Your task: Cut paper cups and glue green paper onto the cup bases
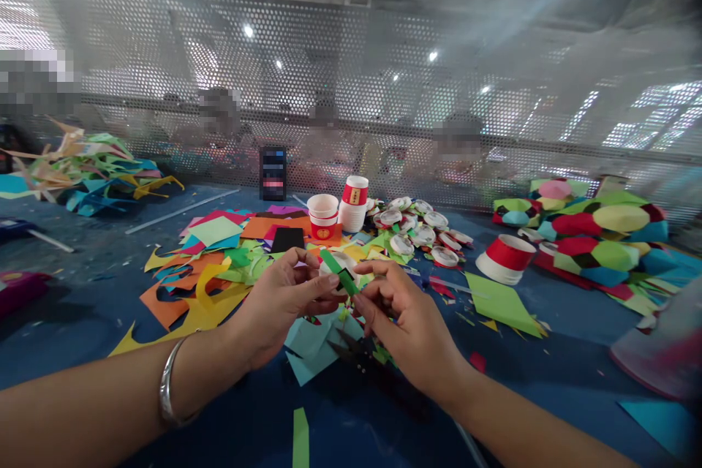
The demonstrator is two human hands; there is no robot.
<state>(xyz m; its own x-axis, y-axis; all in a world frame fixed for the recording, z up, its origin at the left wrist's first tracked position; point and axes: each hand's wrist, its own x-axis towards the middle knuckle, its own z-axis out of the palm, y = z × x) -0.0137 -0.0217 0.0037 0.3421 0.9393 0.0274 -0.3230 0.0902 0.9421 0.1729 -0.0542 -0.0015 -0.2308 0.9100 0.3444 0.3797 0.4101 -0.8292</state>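
Note:
My left hand (293,300) is closed round a small white paper cup piece (332,267), its thumb resting near a green paper strip (330,262) with a black patch on it. The strip slants across the front of the cup piece. From the other side my right hand (398,307) pinches the strip's lower end between thumb and finger. Much of the cup piece is hidden behind the strip and fingers. Just below the hands, dark scissors (359,358) lie on light blue paper (312,362).
Coloured paper scraps (208,292) spread to the left. Red-and-white paper cups (323,216) and a pile of cut cup bottoms (422,223) stand behind. A phone (273,174) leans on the perforated metal screen (329,66). Paper-patched balls (597,234) lie right.

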